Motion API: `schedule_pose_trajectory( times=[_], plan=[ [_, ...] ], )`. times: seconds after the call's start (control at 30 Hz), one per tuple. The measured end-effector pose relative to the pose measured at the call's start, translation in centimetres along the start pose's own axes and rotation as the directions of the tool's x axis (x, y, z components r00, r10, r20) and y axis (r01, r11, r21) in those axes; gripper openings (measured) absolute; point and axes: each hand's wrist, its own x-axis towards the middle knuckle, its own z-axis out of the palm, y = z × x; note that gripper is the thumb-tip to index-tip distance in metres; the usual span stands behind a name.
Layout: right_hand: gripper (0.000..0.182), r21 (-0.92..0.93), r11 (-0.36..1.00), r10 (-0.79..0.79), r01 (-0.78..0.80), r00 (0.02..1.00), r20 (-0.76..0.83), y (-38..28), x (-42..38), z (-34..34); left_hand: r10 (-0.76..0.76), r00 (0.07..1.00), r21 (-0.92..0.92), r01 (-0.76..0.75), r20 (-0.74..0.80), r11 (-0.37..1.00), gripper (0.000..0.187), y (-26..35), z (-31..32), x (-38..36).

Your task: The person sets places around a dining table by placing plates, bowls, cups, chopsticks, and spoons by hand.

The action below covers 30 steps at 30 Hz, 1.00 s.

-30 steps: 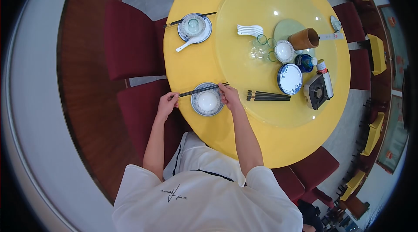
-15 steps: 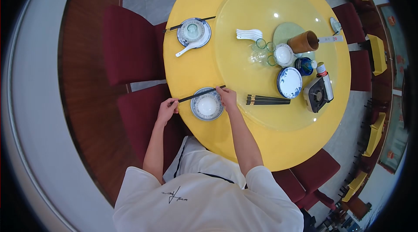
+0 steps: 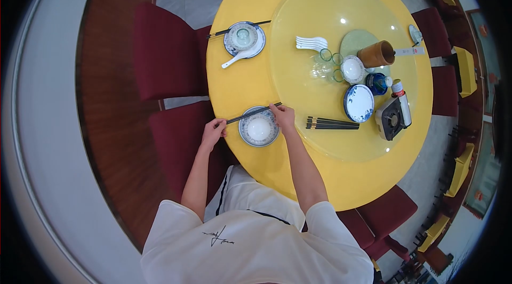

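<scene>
- Left hand sits at the near-left rim of the round yellow tabletop, fingers pinched on the left end of a pair of dark chopsticks.
- Chopsticks lie nearly level across the far edge of a blue-and-white plate, which carries a white bowl. The plate sits close to the tabletop rim, directly in front of the person.
- Right hand is closed on the right end of the chopsticks, at the edge of the glass turntable.
- Open yellow surface lies between this setting and the second place setting further along the left rim: plate, cup, white spoon, chopsticks.
- Turntable load, all right of the hands: stacked white spoons, clear glasses, bundle of spare chopsticks, stack of blue-and-white plates, brown cylindrical holder, small portable gas stove.
- Near half of the turntable is bare.
- Dark red chairs are pushed in around the tabletop; wood and grey floor on the left, yellow chairs at far right.
</scene>
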Motion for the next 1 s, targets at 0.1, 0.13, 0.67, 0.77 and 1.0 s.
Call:
schedule_pose_trajectory(
  times=[0.1, 0.13, 0.67, 0.77, 1.0],
  plan=[
    [0.03, 0.013, 1.0, -0.015, 0.015, 1.0, 0.002, 0.2, 0.1, -0.2, -0.011, 1.0, -0.023, 0.01, -0.003, 1.0, 0.022, -0.3, 0.0, 0.0],
    [0.03, 0.025, 0.999, -0.023, 0.023, 1.0, 0.008, 0.5, 0.3, -0.1, -0.016, 1.0, -0.031, 0.016, -0.006, 0.999, 0.022, -0.4, 0.1, 0.0],
    [0.037, -0.25, 0.951, -0.198, 0.18, 0.979, -0.052, 0.1, 3.0, 0.7, 0.0, 0.995, 0.077, -0.008, 0.097, 0.997, 0.024, -0.3, 0.8, -0.8],
    [0.034, -0.227, 0.942, -0.268, 0.245, 0.961, -0.073, 0.1, 3.0, 0.6, 0.057, 0.986, 0.16, -0.081, 0.154, 0.984, 0.024, -0.4, 1.1, -0.6],
    [0.037, -0.253, 0.944, -0.229, 0.211, 0.973, -0.043, -1.5, 0.8, -0.1, 0.065, 0.977, 0.154, -0.097, 0.203, 0.983, 0.026, -1.2, 1.8, -0.6]
  ],
)
